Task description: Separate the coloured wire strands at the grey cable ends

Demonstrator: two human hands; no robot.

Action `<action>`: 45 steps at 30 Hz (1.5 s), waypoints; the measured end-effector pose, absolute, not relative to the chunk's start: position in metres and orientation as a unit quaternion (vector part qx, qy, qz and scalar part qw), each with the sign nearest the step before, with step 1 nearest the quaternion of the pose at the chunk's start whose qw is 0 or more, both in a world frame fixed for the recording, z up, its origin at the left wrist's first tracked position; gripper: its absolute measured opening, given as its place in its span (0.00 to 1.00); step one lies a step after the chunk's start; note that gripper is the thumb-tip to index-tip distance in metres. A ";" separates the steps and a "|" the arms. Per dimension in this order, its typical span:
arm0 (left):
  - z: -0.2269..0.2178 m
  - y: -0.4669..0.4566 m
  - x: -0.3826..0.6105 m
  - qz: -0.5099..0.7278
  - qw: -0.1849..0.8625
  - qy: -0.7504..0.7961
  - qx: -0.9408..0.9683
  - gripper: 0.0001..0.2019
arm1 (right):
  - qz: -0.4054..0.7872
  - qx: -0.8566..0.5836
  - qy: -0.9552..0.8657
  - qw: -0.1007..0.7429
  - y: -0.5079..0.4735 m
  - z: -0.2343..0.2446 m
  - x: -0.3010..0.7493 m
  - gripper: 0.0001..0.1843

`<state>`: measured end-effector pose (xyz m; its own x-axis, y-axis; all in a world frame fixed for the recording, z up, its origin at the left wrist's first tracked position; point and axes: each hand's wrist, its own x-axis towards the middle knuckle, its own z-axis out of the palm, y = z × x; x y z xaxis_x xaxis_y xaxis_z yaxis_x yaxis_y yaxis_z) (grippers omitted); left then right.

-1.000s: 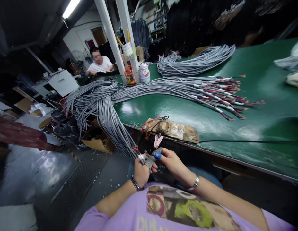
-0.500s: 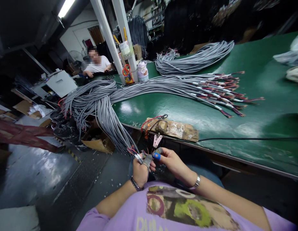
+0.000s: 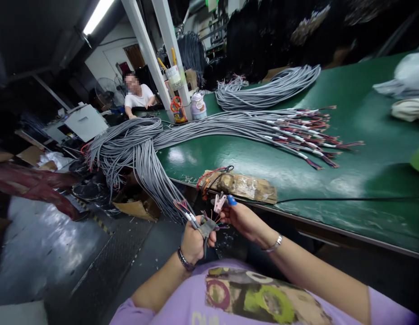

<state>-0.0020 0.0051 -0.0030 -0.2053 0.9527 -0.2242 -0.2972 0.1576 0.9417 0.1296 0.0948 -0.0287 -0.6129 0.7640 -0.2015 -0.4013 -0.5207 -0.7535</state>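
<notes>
My left hand [image 3: 193, 241] is closed around the stripped end of a grey cable [image 3: 182, 211], whose thin coloured wires fan out above my taped fingers. My right hand [image 3: 242, 218], with a blue cap on one fingertip, is raised beside a pink clip [image 3: 219, 202] at the table edge and pinches something small I cannot make out. The cable comes from a thick grey bundle [image 3: 141, 153] that hangs off the green table [image 3: 365, 176].
A taped wooden block [image 3: 245, 185] with red and black leads sits at the table edge. More grey cables with coloured ends [image 3: 297, 128] lie across the table, a coil [image 3: 267, 88] behind. A person in white [image 3: 138, 95] sits far left. Cardboard box [image 3: 135, 205] stands below.
My right hand has lifted away from the left hand, up toward the pink clip. The left hand has dropped slightly and still grips the cable end.
</notes>
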 end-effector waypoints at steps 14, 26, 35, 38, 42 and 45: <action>-0.003 0.017 0.002 0.522 0.580 0.549 0.301 0.18 | 0.847 -0.259 -0.241 0.397 0.096 -0.021 0.113 0.17; -0.001 -0.001 0.005 0.580 0.525 0.537 0.314 0.16 | 0.868 -0.235 -0.253 0.357 0.094 -0.015 0.123 0.12; 0.002 0.006 0.013 0.616 0.507 0.538 0.273 0.16 | 0.806 -0.236 -0.337 0.425 0.092 -0.026 0.117 0.21; 0.001 0.008 0.014 0.615 0.508 0.542 0.265 0.16 | 0.839 -0.224 -0.302 0.395 0.094 -0.023 0.114 0.20; -0.001 0.010 0.014 0.611 0.506 0.548 0.265 0.16 | 0.853 -0.212 -0.267 0.395 0.097 -0.020 0.109 0.18; -0.003 0.010 0.014 0.608 0.504 0.551 0.269 0.16 | 0.852 -0.207 -0.254 0.408 0.097 -0.020 0.107 0.17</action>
<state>0.0139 0.0105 -0.0025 -0.3467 0.9100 -0.2275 -0.3165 0.1148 0.9416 0.1071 0.0966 -0.0196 -0.5815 0.8002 -0.1467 -0.5898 -0.5389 -0.6015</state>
